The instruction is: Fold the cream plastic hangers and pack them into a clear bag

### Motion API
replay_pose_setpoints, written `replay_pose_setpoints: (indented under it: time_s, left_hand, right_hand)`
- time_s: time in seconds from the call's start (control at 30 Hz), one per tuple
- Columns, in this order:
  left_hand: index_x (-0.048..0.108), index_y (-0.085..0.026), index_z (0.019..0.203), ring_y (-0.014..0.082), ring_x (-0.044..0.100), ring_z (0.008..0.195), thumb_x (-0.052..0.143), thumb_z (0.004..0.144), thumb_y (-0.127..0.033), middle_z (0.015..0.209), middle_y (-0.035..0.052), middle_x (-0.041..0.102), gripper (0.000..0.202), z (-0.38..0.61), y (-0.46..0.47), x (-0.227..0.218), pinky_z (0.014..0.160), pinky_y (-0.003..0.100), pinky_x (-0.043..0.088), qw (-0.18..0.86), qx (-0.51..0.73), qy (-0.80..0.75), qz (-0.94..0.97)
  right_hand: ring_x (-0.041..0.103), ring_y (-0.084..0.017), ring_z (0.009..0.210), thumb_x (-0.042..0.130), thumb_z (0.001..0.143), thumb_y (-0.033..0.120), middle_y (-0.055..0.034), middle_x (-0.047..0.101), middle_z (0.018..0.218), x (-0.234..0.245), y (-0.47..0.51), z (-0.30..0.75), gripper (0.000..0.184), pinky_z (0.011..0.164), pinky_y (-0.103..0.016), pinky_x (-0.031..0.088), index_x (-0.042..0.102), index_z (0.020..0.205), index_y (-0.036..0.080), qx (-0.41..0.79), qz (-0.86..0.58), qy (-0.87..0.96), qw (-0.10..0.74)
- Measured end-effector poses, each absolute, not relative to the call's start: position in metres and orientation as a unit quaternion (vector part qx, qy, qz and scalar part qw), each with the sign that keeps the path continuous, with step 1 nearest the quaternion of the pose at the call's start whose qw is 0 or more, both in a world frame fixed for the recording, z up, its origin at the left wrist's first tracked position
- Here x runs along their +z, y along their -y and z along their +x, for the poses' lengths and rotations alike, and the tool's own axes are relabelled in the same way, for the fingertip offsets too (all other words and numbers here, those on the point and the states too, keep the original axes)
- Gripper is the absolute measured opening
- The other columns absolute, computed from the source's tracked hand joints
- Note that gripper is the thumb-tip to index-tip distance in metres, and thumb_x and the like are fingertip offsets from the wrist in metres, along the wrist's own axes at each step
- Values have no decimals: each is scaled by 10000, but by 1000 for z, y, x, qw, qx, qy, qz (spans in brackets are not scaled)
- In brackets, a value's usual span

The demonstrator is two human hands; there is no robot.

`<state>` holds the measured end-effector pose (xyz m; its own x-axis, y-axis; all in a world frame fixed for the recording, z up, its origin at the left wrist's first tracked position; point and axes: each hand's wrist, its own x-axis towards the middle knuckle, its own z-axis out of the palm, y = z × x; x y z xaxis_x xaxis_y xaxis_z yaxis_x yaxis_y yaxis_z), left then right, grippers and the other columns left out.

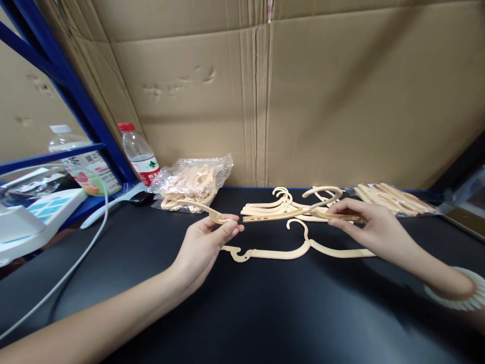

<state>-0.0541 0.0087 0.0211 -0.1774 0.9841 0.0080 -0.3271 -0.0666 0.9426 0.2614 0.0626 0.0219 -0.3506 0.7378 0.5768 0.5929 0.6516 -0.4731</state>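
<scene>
Left hand (204, 247) is closed in a pinch on one end of a cream plastic hanger arm (195, 206), held just above the black desk (265, 313). Right hand (373, 227) pinches a hooked hanger piece (273, 216) whose free end points toward the left hand; the two pieces are apart, not joined. Between the hands, on the near side, one whole hanger (295, 251) lies flat. Just beyond the right fingertips sits a small stack of hangers (282, 202). Beyond the left hand is a clear bag of hanger parts (193, 182), and past the right hand a second bag (394, 199). By the look of it only a few are assembled and both bags remain well filled. The pieces are thin, smooth and pale cream, with slotted ends.
</scene>
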Motion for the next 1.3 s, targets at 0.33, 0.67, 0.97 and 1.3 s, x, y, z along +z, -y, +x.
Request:
replay_pose_setpoints:
  time_s: [0.33, 0.67, 0.97, 1.3]
  left_hand:
    - [666, -155, 772, 98, 592, 748, 845, 677, -303, 790, -9, 613, 251, -51, -9, 24, 711, 164, 506, 510, 609, -414, 444]
    - [626, -167, 799, 164, 595, 936, 833, 700, -291, 964, 39, 659, 261, -51, -8, 23, 839, 280, 527, 541, 601, -406, 425]
    - [614, -158, 821, 156, 643, 849, 850, 677, -271, 868, 31, 688, 299, -49, -6, 24, 802, 274, 548, 560, 595, -395, 420]
    - [603, -153, 810, 174, 686, 758, 842, 682, -256, 809, 24, 665, 290, -50, -7, 23, 692, 248, 553, 564, 587, -393, 428]
  right_hand:
    - [633, -211, 803, 616, 874, 349, -29, 670, 874, 24, -61, 262, 108, 705, -326, 507, 635, 881, 242, 74, -386, 828, 399]
    - [635, -226, 806, 617, 877, 368, -32, 678, 877, 24, -60, 262, 125, 715, -345, 500, 643, 892, 246, 74, -388, 823, 408]
    - [635, -237, 780, 618, 862, 478, -55, 681, 862, 25, -58, 259, 239, 684, -350, 515, 660, 872, 242, 74, -398, 810, 424]
    - [640, -237, 807, 623, 865, 443, -44, 681, 878, 21, -56, 256, 192, 696, -350, 518, 668, 879, 257, 72, -403, 797, 443]
